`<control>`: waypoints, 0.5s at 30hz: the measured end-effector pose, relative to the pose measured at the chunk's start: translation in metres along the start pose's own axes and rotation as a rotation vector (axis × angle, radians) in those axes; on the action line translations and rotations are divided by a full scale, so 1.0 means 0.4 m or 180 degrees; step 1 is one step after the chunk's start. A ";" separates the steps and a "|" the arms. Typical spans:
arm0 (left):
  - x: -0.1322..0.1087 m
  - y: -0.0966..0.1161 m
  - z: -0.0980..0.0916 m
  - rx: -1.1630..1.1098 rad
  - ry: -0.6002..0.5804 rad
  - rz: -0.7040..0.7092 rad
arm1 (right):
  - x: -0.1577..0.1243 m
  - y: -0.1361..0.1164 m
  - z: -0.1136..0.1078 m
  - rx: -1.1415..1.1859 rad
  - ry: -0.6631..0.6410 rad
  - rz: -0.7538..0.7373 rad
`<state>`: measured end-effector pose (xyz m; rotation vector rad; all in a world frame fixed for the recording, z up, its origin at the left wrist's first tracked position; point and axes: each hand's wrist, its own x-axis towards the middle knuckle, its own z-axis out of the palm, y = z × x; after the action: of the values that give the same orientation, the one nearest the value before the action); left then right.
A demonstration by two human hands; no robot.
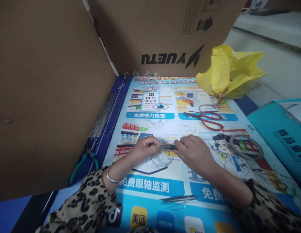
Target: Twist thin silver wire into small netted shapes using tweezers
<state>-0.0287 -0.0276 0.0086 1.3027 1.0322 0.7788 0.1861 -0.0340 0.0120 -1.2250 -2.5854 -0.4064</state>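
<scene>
Over the middle of a printed poster [147,189], my left hand [147,147] is closed in a pinch on thin wire. Facing it, my right hand [192,150] wraps round a dark slim tool, whose narrow tip [169,147] points left and reaches close to the left fingertips. The tool looks like pliers, but most of it is hidden in the hand. Loops of fine wire [160,160] lie or hang just below the fingers. A bundle of dark straight wires [179,198] rests on the poster nearer to me.
Red-handled scissors [212,121] and a wire coil [246,147] lie to the right, with a yellow bag [229,72] behind. Teal pliers [86,158] and straight wires [103,118] are at left. Cardboard walls [165,38] stand behind and left; a teal box [281,129] sits right.
</scene>
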 end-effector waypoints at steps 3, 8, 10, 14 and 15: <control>0.000 -0.003 -0.001 0.0074 -0.0014 0.0113 | 0.000 0.000 0.000 0.0076 0.0022 -0.0016; -0.001 -0.004 -0.002 0.0224 0.0029 0.0259 | -0.002 -0.002 0.000 0.0065 0.0068 -0.0033; -0.001 -0.005 0.000 0.0273 0.0061 0.0351 | -0.003 -0.002 0.001 0.0043 0.0063 -0.0038; -0.001 -0.003 0.005 0.0411 0.0164 0.0548 | -0.005 -0.004 0.004 0.0051 0.0080 -0.0006; 0.000 -0.003 0.006 0.0446 0.0174 0.0584 | -0.005 -0.004 0.005 0.0061 0.0084 0.0000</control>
<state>-0.0267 -0.0288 0.0076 1.5193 1.0356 0.8974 0.1859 -0.0357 0.0094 -1.2053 -2.5612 -0.3940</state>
